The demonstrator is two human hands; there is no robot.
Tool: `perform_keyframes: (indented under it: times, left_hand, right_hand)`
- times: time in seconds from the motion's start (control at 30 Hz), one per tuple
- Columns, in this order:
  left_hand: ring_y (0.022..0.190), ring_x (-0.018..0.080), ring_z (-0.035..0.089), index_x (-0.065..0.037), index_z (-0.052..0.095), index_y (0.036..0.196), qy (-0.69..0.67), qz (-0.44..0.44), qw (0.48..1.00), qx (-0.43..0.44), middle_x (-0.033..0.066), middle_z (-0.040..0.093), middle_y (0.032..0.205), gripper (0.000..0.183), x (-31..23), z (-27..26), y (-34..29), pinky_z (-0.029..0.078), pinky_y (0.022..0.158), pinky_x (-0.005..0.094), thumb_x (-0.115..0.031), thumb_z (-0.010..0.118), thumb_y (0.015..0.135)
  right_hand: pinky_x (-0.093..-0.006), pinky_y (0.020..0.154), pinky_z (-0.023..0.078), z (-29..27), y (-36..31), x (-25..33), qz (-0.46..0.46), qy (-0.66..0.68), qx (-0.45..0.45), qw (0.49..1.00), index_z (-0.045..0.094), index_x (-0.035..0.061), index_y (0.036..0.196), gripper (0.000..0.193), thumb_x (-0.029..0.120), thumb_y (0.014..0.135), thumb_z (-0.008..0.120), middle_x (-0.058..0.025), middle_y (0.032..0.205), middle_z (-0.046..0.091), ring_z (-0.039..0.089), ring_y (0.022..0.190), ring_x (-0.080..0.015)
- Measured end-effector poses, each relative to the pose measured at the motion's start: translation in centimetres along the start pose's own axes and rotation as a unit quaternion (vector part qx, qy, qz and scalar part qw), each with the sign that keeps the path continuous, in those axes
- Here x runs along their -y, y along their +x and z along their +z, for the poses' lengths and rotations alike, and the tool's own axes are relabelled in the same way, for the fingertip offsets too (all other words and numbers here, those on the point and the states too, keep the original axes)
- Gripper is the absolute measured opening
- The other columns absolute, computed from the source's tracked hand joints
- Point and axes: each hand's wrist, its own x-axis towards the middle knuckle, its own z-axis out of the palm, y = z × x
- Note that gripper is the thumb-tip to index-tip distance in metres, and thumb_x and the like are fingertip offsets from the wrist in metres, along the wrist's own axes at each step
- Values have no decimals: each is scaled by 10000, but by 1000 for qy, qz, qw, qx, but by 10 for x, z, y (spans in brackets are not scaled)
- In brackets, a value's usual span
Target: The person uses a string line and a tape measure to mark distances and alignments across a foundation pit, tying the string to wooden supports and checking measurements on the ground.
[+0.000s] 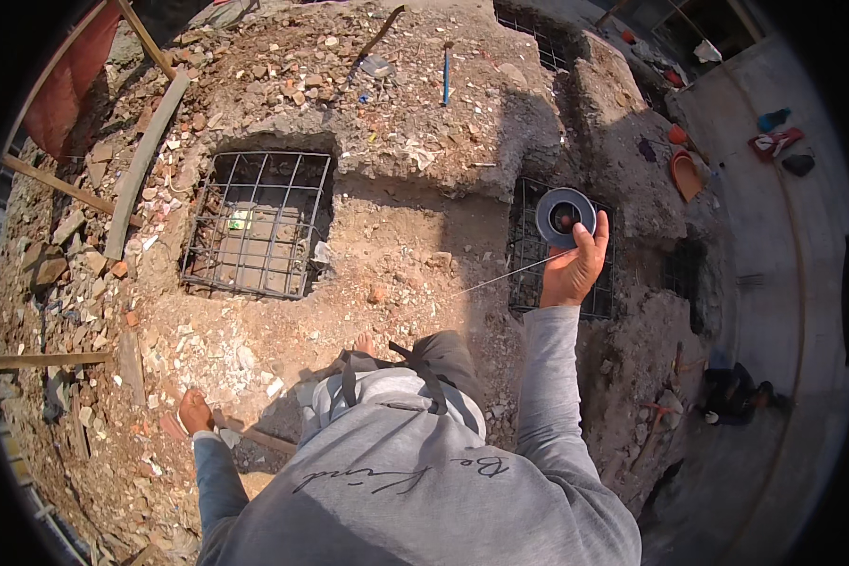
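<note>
In my raised right hand is a round grey reel with an open centre, gripped at its lower edge by fingers and thumb. A thin pale line runs taut from it down to the left. Behind the reel lies a pit with a steel bar grid. My left hand hangs low on the left, fingers curled closed; what they hold, if anything, is hidden. Beside it, a wooden handle or stick slants across the ground.
Left of centre is a square pit with a rebar grid. Rubble covers the ground, with a curved plank at left and a blue-handled tool ahead. On the concrete at right are an orange basin and a person in dark clothes.
</note>
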Motion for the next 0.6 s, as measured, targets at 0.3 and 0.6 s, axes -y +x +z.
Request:
perform_keyframes:
  times: [0.3, 0.6]
  left_hand:
    - [835, 399, 655, -39, 699, 888, 310, -64, 948, -14, 220, 690, 856, 131, -115, 53, 12, 505, 773, 473, -99, 584, 872]
    - [1106, 367, 630, 45, 566, 1251, 40, 93, 983, 152, 254, 639, 1188, 431, -350, 262, -7, 479, 956, 398, -206, 601, 902]
  right_hand:
    - [-350, 828, 573, -21, 185, 21, 11, -40, 50, 998, 282, -55, 1464, 837, -49, 736, 694, -170, 1145, 601, 661, 971, -223]
    - [-339, 996, 470, 35, 325, -3, 96, -197, 318, 923, 424, -69, 1423, 949, 266, 671, 897, -176, 1251, 589, 603, 1138, -240]
